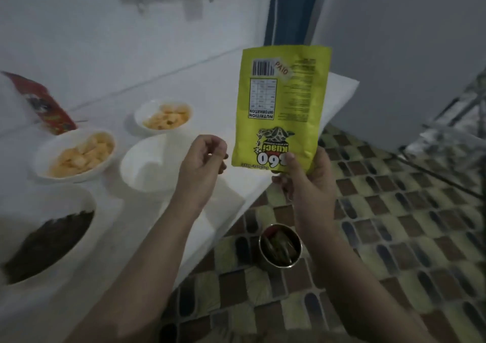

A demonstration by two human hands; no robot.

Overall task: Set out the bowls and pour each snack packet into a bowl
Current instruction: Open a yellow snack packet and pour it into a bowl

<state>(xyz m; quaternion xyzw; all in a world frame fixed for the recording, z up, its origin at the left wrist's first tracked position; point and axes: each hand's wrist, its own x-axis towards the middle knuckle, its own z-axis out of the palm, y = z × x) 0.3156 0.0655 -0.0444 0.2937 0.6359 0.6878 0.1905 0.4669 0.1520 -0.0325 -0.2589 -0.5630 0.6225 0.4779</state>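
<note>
My right hand (307, 182) grips the lower edge of a yellow-green snack packet (282, 106), held upside down over the table's right edge. My left hand (202, 163) hovers beside it with fingers curled, holding nothing visible, above an empty white bowl (142, 169). Two white bowls hold pale yellow snacks, one at the back (163, 116) and one to the left (75, 156). A fourth white bowl (47, 240) at the near left holds a dark snack.
A red packet (42, 103) stands at the far left of the white table (210, 85). On the tiled floor (394, 211) below sits a small metal bin (280, 245) with wrappers inside. A metal rack (460, 121) stands at right.
</note>
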